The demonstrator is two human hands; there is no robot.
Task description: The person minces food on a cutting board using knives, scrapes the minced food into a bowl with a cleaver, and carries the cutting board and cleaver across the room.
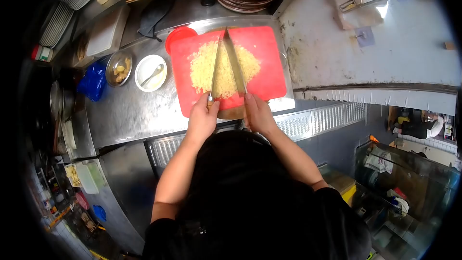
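Observation:
A red cutting board (pixel 272 72) lies on the steel counter, with a broad pile of finely chopped pale yellow food (pixel 204 67) spread over its middle. My left hand (pixel 202 119) is closed round the handle of a long narrow knife (pixel 216 70). In my right hand (pixel 260 114) is a second knife (pixel 234 65) with a wider blade. Both blades point away from me above the pile, and their tips come together near the board's far edge. I cannot tell whether the blades touch each other or the food.
Left of the board stand a white bowl (pixel 142 76) with a spoon, a metal bowl (pixel 111 78) with yellowish pieces and a blue plastic bag (pixel 92 81). A red round lid or dish (pixel 179 33) sits behind the board. Stacked plates (pixel 245 2) are at the back; a wall (pixel 327 62) rises right.

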